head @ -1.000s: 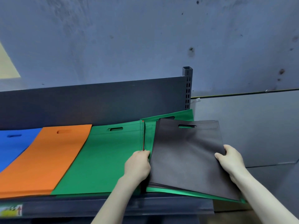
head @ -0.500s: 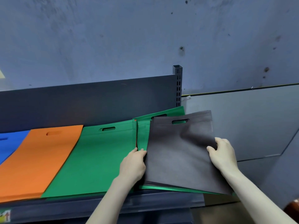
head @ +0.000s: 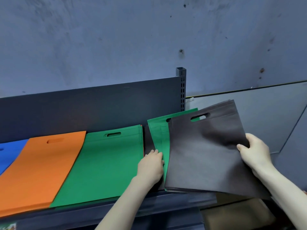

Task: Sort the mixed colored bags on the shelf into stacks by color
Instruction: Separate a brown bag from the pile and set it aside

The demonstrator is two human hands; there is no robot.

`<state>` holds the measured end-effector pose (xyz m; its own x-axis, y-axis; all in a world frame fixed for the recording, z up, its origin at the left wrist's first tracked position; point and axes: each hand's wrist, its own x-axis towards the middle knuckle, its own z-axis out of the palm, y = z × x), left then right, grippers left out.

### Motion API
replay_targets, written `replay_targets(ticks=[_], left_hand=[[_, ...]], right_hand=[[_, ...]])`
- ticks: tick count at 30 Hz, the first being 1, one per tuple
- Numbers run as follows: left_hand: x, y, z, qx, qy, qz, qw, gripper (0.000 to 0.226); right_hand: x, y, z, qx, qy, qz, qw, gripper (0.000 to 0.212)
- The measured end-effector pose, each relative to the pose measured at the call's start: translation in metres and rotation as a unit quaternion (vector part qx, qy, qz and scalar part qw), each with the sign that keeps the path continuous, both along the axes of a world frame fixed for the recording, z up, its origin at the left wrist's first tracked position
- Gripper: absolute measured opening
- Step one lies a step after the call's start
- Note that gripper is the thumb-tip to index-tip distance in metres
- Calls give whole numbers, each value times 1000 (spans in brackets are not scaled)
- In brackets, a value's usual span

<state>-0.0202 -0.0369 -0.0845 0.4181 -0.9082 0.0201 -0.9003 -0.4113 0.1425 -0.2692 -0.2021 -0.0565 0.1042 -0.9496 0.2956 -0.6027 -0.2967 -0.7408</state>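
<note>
Using the slotted shelf post (head: 181, 90) as my reference: the mixed pile sits just below it and sticks out past it to the right, partly off the end of the shelf (head: 149, 211). On top of that pile is a dark grey bag (head: 202, 155), with a loose green bag (head: 159, 135) fanned out underneath on the post side.

The right hand (head: 254, 151) has the grey bag's far edge, thumb on top and fingers curled under, and the fabric puckers there. The left hand (head: 152, 165) is on the green bag's left edge with its fingers fairly straight. I honestly can't tell if it's pinching or just pressing, since the thumb is hidden.

Further left of the post are the sorted green stack (head: 106, 163), then the orange stack (head: 41, 171), then a sliver of the blue stack (head: 10, 151).

What could go wrong, imo: there look to be more grey layers under the top one. A one-sided pull could drag several along or tip the overhanging pile off the shelf end. The green bag could also ride along if the left hand isn't really pinning it.
</note>
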Motion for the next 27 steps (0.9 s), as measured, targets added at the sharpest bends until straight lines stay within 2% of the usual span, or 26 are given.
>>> replay_targets(ticks=[7,10,12,14,17,19,20,25,27], left_hand=[[6,-5,10,-39,9,30,999,20],[5,-12,15,-42,73,52,995,26],[9,-17,17,-49,156,75,984,36],[15,-22,18,-79,275,104,953,45],[25,-27,15,-160,470,164,852,55],[27,-27,15,-194,551,193,788,62],[27,-27,15,-199,571,197,772,65],[24,-29,13,-192,572,205,770,64],[21,-31,15,-187,572,208,771,58]], right_hand=[[9,1,-15,65,84,-15,994,28],[15,5,-24,79,115,-33,990,25],[18,7,-27,73,129,-40,988,16],[21,9,-29,66,147,-48,986,9],[23,11,-29,61,160,-51,984,7],[24,11,-29,63,161,-52,984,10],[23,10,-29,63,157,-51,984,11],[17,8,-20,76,56,-53,994,17],[11,5,-13,76,20,-56,995,22]])
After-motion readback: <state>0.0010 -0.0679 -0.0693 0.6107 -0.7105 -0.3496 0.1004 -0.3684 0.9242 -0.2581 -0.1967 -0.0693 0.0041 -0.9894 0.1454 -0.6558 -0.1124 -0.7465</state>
